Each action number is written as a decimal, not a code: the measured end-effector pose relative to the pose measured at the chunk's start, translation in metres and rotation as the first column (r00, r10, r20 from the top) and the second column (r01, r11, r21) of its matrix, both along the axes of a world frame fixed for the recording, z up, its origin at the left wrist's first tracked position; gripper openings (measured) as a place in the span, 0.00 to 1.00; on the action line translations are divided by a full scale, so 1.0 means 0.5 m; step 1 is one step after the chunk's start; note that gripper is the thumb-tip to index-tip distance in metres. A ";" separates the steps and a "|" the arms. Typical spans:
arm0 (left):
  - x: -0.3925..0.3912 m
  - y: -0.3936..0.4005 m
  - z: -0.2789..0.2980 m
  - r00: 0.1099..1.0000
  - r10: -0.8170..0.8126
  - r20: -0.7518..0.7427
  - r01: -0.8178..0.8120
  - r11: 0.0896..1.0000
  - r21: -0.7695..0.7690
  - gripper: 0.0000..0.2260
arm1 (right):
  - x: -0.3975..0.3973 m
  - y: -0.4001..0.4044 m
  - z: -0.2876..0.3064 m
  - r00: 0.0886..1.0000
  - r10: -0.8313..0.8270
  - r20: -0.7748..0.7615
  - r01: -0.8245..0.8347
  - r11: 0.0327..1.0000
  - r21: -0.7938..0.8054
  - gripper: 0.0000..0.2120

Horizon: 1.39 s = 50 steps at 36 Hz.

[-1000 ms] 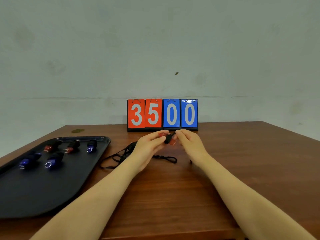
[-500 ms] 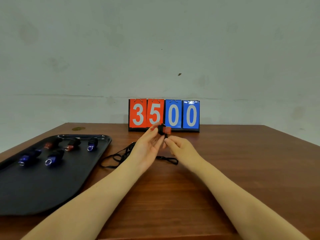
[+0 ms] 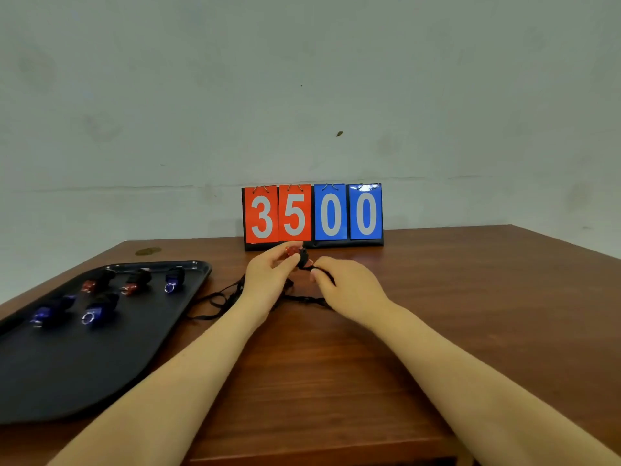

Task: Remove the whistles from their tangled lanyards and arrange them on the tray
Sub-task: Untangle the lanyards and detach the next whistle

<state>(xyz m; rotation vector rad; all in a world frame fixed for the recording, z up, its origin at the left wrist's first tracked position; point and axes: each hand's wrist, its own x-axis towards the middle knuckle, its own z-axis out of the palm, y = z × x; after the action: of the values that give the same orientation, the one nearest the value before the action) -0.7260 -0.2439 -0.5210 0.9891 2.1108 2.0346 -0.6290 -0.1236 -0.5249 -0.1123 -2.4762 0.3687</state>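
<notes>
Here is the red-and-black whistle [image 3: 297,254], a small stubby piece with a red body and a black end, held up just in front of the scoreboard [image 3: 312,215] and above the wooden table [image 3: 420,307]. The left hand [image 3: 268,280] pinches it between thumb and curled fingertips, and the right hand [image 3: 349,287] has its fingers curled around the black lanyard cord [image 3: 322,274] that runs off the whistle's black end. Half a second ago the right hand sat lower and closer under the whistle; now it has drawn off to the right with the cord, and the whistle sits a touch lower against the scoreboard's base. More black lanyards [image 3: 218,301] lie in a loose tangle on the table between the left wrist and the tray [image 3: 84,375]. On that black tray, count five whistles: two red ones and one blue in the far row, two blue in the near row. The scoreboard shows four cards, reading 3, 5, 0, 0.
</notes>
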 end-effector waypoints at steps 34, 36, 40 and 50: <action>0.045 0.009 0.016 0.674 -0.581 0.456 0.178 0.727 0.663 0.08 | -0.005 0.007 0.002 0.971 -0.071 -0.229 0.000 0.955 -0.297 0.03; 0.042 0.007 0.017 0.709 -0.549 0.444 0.172 0.744 0.646 0.06 | 0.000 0.002 0.002 0.970 -0.069 -0.234 0.033 0.987 -0.156 0.05; 0.030 0.004 0.018 0.786 -0.456 0.417 0.172 0.810 0.561 0.06 | 0.008 -0.006 0.004 0.975 -0.020 -0.222 0.025 0.999 0.022 0.08; 0.032 0.003 0.012 0.879 -0.343 0.331 0.173 0.876 0.450 0.09 | 0.002 -0.008 0.001 0.957 -0.044 -0.286 0.008 0.992 -0.126 0.06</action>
<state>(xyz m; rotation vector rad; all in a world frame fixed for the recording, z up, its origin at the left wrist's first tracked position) -0.7101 -0.2426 -0.5151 0.7484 1.2974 2.3284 -0.6282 -0.1275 -0.5243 -0.1318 -2.1616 0.4909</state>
